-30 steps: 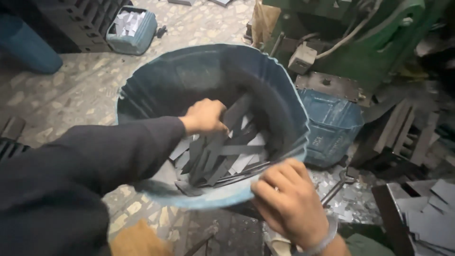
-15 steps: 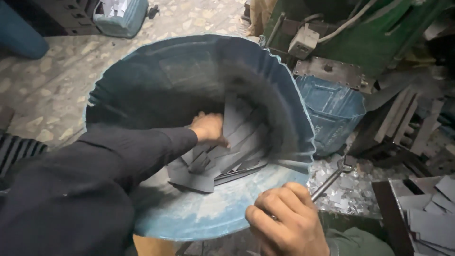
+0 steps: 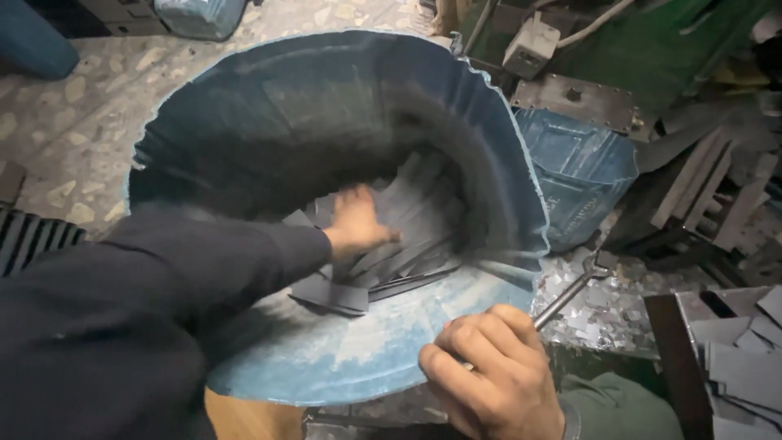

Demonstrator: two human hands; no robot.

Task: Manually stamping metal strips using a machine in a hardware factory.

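Inside, left hand (image 3: 358,224) presses dark strips (image 3: 407,236) lying fanned toward upper right

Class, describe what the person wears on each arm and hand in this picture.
The left hand is bare, its arm covered to the wrist by a long dark sleeve. The right hand is bare too, with a green cuff at the wrist.

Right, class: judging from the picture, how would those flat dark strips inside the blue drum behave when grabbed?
The dark strips look thin, flat and straight, so probably stiff sheet metal, heavy for their size. They lie loosely overlapped under the left hand, so they would likely slide over one another. Their cut edges may be sharp.
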